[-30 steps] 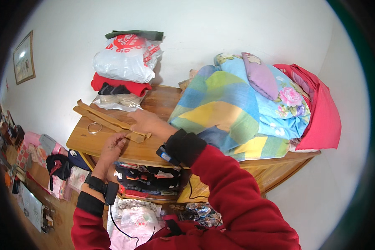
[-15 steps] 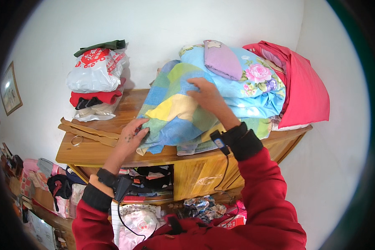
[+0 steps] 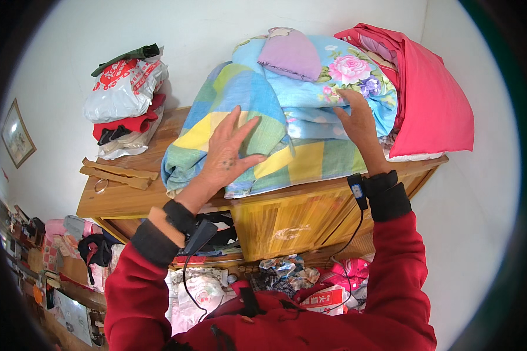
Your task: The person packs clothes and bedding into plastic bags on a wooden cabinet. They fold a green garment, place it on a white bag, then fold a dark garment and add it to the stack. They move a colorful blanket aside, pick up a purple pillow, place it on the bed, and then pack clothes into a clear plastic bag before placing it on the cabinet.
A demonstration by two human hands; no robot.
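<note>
A checked cloth [image 3: 200,131] in blue, green and yellow is bunched on top of the wooden cabinet [image 3: 126,199], with a flatter part of it running to the right under a folded light-blue floral quilt [image 3: 310,114]. My left hand [image 3: 227,151] is over the checked cloth, fingers spread; whether the palm touches it I cannot tell. Farther right, my right hand [image 3: 358,120] is at the front of the floral quilt, thumb and fingers apart, holding nothing. A small purple cushion [image 3: 291,55] lies on the quilt.
Red bedding [image 3: 433,99] stands at the right end against the wall. At the left are a stack topped by a white plastic bag [image 3: 123,88], flat wooden strips [image 3: 117,175] and a ring [image 3: 101,185]. Below, the cabinet's open compartment [image 3: 219,234] holds dark clothes; more bags and cloths lie beneath.
Both hands have moved right, the right one from the checked cloth to the quilt's front. The checked cloth is now gathered farther left, showing more of its flat part under the quilt.
</note>
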